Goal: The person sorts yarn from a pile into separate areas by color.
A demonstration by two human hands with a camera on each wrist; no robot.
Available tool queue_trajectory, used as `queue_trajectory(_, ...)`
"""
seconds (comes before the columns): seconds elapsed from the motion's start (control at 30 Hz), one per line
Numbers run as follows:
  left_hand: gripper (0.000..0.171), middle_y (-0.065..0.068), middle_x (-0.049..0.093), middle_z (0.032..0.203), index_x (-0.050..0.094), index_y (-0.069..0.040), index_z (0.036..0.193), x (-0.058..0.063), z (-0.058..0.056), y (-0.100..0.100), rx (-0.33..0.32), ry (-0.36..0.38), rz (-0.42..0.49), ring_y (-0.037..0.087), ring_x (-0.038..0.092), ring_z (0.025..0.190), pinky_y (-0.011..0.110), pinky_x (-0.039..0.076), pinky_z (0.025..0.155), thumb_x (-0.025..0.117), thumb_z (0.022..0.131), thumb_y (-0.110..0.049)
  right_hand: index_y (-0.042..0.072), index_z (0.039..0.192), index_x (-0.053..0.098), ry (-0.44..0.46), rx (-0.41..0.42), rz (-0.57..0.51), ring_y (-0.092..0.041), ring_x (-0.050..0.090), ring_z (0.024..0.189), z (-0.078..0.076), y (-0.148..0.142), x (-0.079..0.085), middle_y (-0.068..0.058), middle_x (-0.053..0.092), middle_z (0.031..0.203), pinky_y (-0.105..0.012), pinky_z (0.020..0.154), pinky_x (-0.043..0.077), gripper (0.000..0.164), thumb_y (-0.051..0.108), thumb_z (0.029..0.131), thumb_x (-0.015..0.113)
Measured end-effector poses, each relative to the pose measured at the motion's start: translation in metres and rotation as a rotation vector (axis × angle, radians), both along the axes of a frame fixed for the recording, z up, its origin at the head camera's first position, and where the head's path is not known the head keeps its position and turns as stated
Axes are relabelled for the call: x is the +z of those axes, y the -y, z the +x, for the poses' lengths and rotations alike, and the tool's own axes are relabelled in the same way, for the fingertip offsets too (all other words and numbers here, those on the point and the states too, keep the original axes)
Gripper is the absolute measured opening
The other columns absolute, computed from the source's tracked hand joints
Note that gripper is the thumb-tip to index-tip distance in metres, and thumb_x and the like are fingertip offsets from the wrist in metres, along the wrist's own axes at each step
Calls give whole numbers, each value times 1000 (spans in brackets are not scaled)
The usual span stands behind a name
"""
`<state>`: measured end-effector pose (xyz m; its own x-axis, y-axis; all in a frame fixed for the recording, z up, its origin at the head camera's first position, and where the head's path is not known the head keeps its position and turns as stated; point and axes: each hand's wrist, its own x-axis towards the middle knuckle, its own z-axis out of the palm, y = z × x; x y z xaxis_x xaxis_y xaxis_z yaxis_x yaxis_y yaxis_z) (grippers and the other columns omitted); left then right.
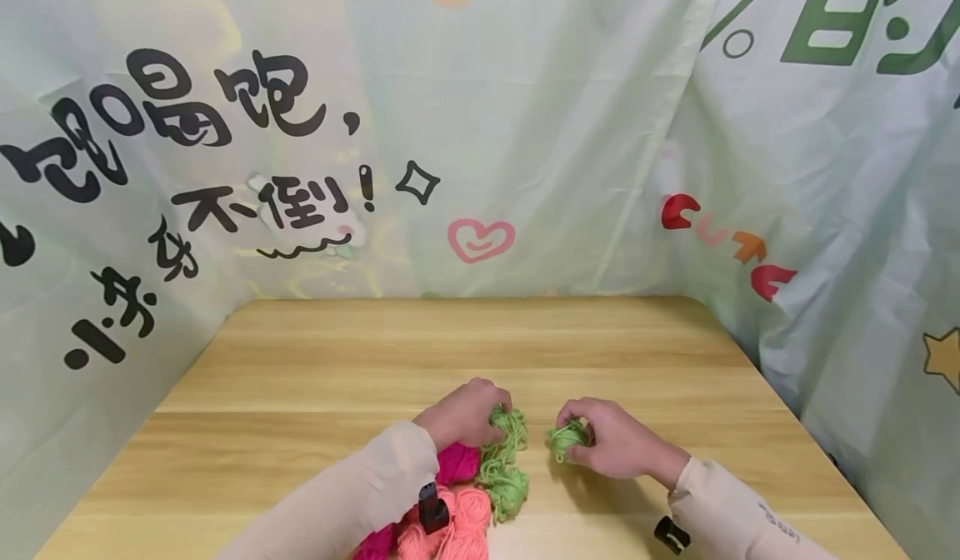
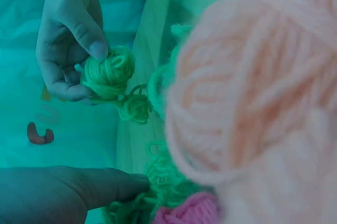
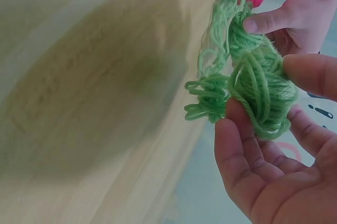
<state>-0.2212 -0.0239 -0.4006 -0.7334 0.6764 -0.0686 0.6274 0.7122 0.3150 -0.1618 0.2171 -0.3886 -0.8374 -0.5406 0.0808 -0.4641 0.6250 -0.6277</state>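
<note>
My right hand (image 1: 617, 440) pinches a small ball of green yarn (image 1: 567, 442) between thumb and fingers, over the right-middle of the table. In the right wrist view the fingers curl under this ball (image 3: 263, 92), and loose green loops (image 3: 208, 98) hang beside it. To its left, my left hand (image 1: 468, 414) holds the upper part of a tangled green yarn bundle (image 1: 506, 460), its thumb (image 3: 268, 21) pressed on a wound portion. The bundle trails down towards me, ending in a thicker clump (image 1: 504, 492).
Coral yarn skeins (image 1: 468, 522) lie below the left forearm, close to me, with magenta yarn (image 1: 457, 463) beside them. The wooden table (image 1: 360, 352) is bounded by printed cloth (image 1: 562, 168) at the back and sides. A coral skein (image 2: 253, 92) fills much of the left wrist view.
</note>
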Motion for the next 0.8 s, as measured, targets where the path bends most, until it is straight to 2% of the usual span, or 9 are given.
queue_trajectory(0.27, 25, 1, 65, 107, 70, -16, 106, 0, 1, 0, -7, -22, 1, 25, 54, 115, 32, 48, 90, 76, 84, -26, 11, 97, 62, 4, -29, 0, -8, 52, 59, -5, -5, 0, 3, 57, 85, -26, 57, 46, 21, 5, 80, 72)
queue_trajectory(0.5, 26, 2, 65, 108, 70, -14, 107, 0, -2, -1, -15, -9, 32, 22, 57, 109, 29, 49, 85, 76, 84, -23, 10, 98, 61, -17, -68, 18, -7, 51, 57, -9, -11, -3, 2, 58, 87, -26, 56, 45, 22, 6, 79, 72)
queue_trajectory(0.8, 25, 2, 66, 107, 70, -14, 107, 1, -5, -2, -25, -20, 33, 22, 57, 109, 28, 49, 85, 75, 84, -23, 9, 100, 61, 9, -87, 3, -9, 53, 58, -13, -14, -3, -6, 61, 101, -27, 57, 46, 22, 8, 81, 72)
